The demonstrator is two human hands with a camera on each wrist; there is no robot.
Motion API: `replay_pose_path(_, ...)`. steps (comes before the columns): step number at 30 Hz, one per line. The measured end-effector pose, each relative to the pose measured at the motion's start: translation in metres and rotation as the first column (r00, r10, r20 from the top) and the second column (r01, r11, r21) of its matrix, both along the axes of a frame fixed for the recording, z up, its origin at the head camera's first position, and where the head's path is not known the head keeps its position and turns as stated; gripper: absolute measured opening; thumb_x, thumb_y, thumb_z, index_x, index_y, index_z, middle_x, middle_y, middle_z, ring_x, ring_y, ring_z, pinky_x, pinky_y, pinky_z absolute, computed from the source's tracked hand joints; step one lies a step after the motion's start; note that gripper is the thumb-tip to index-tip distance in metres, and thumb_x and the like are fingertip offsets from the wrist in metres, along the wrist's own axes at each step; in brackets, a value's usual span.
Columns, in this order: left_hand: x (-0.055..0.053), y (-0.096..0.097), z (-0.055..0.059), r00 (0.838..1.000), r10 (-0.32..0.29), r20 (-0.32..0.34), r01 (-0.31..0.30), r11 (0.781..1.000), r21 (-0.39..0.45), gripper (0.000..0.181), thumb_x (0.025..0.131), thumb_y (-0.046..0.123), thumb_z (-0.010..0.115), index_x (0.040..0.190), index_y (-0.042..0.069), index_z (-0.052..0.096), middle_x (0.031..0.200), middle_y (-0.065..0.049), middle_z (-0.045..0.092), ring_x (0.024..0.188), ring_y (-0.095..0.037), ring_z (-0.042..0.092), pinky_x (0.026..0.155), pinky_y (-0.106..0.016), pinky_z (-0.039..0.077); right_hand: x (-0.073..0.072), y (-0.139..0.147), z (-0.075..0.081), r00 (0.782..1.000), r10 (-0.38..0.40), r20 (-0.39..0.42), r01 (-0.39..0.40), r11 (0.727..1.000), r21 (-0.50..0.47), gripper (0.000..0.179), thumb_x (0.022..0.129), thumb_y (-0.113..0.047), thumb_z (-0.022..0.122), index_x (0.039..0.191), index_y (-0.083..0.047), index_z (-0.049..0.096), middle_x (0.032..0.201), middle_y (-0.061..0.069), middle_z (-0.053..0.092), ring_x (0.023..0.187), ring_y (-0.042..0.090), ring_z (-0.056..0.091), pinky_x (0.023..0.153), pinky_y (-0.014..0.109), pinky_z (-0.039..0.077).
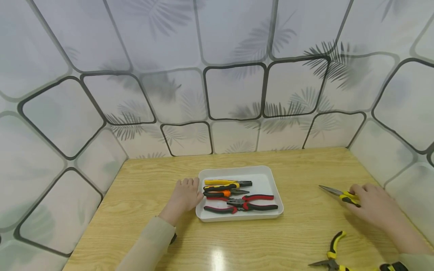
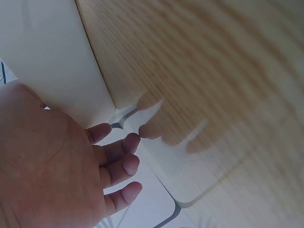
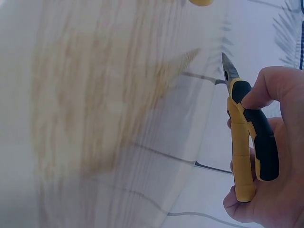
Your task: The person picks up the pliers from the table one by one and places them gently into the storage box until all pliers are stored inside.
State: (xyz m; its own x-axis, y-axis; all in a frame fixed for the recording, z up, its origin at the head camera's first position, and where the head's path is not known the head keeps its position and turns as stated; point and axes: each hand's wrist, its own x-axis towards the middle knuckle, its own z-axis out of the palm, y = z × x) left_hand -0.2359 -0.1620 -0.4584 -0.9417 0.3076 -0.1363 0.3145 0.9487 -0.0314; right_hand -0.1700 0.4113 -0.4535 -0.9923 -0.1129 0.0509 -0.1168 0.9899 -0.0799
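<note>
Holds left forearm [image 1: 152, 237] forward, left hand [image 1: 184, 195] loosely bent at fingers; holds right hand [image 1: 374, 205] far out right, gripping with thumb and curled fingers.

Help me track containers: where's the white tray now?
In the head view, the tray sits near the middle of the table, the left hand at its left edge.

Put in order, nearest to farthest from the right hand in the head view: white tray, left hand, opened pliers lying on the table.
1. Opened pliers, at the picture's bottom right.
2. White tray, in the lower middle.
3. Left hand, at the tray's left edge.
</note>
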Motion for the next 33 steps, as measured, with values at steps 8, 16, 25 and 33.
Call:
replay_pose_path(8, 0.0, 0.0, 0.001, 1.0, 0.012, 0.008, -0.012, 1.0, 0.001, 0.056, 0.105, 0.037, 0.047, 0.144, -0.003, 0.046, 0.139, -0.025, 0.06, 0.131, -0.042, 0.057, 0.113, -0.06, 0.042, -0.003, -0.006, -0.002, 0.999, 0.032, -0.026, -0.032, 0.999, -0.002, 0.051, 0.091, -0.039, 0.078, 0.118, 0.002, 0.066, 0.104, 0.03, 0.064, 0.09, 0.049, 0.062, 0.068, 0.06, 0.051)
replay_pose_path(16, 0.001, 0.0, 0.001, 1.0, 0.006, 0.011, -0.006, 1.0, 0.003, 0.056, 0.105, 0.037, 0.046, 0.143, -0.003, 0.047, 0.139, -0.025, 0.06, 0.131, -0.043, 0.057, 0.113, -0.06, 0.042, -0.003, -0.014, 0.005, 0.999, 0.043, -0.023, -0.043, 0.999, -0.005, 0.049, 0.091, -0.038, 0.079, 0.119, -0.001, 0.066, 0.106, 0.028, 0.063, 0.092, 0.049, 0.061, 0.068, 0.06, 0.051)
replay_pose_path(25, 0.002, 0.001, 0.003, 1.0, 0.007, 0.012, -0.007, 1.0, -0.002, 0.054, 0.105, 0.036, 0.048, 0.142, -0.003, 0.047, 0.137, -0.025, 0.061, 0.129, -0.041, 0.057, 0.111, -0.059, 0.043, -0.006, -0.023, 0.008, 0.999, 0.038, -0.013, -0.038, 0.999, -0.017, 0.049, 0.09, -0.039, 0.079, 0.119, -0.001, 0.066, 0.106, 0.025, 0.063, 0.096, 0.05, 0.06, 0.064, 0.059, 0.051)
replay_pose_path(33, 0.003, 0.001, 0.003, 1.0, 0.001, 0.004, -0.001, 1.0, 0.007, 0.051, 0.104, 0.036, 0.048, 0.138, -0.002, 0.048, 0.132, -0.024, 0.062, 0.125, -0.041, 0.058, 0.109, -0.059, 0.043, -0.008, -0.031, 0.011, 0.999, 0.042, -0.006, -0.042, 0.999, -0.031, 0.052, 0.093, -0.043, 0.077, 0.121, -0.001, 0.065, 0.113, 0.03, 0.062, 0.1, 0.051, 0.059, 0.062, 0.058, 0.05)
